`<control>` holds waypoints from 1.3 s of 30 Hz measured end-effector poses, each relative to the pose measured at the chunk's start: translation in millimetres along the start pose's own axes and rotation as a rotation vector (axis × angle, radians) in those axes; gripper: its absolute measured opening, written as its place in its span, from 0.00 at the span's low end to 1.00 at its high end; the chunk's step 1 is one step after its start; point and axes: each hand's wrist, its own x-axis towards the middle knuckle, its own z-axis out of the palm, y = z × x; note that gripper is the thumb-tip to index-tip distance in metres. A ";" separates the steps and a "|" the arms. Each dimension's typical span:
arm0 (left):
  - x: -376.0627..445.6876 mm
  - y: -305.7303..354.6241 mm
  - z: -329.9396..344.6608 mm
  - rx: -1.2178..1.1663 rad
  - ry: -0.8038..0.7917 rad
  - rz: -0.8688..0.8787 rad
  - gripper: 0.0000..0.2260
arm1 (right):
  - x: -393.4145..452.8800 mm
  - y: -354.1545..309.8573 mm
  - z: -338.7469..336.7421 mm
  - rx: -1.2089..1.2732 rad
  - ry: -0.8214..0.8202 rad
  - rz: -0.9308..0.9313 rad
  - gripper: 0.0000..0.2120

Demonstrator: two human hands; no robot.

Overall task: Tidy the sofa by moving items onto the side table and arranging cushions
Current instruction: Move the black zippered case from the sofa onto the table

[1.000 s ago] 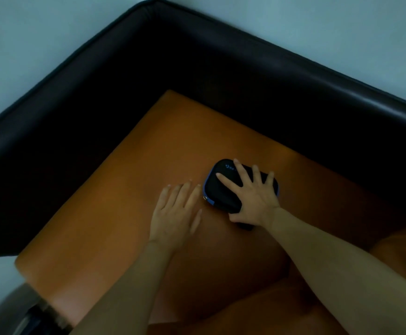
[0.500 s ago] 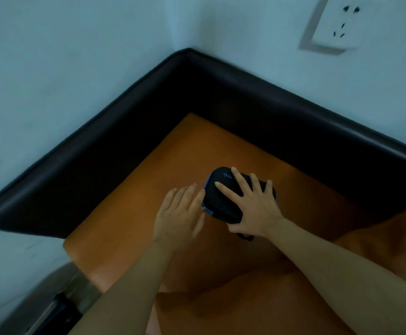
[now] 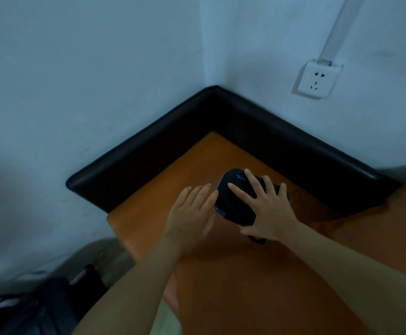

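Both bare forearms enter from the bottom edge, reaching toward 12 o'clock. Left hand (image 3: 192,209): palm down, fingers straight and held close together, pointing to about 1 o'clock, thumb tucked along the side; fingertips touch the left edge of the black case (image 3: 236,201). Right hand (image 3: 267,211): palm down, fingers spread wide and straight, pointing to about 11 o'clock, laid flat on top of the case; thumb stretched out toward 8 o'clock along the near edge. Right forearm runs from 5 o'clock, left forearm from 7 o'clock. Wrists roughly straight.
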 end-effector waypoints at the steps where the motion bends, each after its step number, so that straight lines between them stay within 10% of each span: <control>1: -4.2 3.3 -9.1 -0.001 0.009 0.000 0.23 | -7.9 -1.6 -7.2 -0.001 -0.002 -0.005 0.48; 39: -139.1 184.5 -154.3 -0.163 0.080 0.782 0.24 | -390.8 -120.1 -92.7 -0.117 -0.044 0.586 0.50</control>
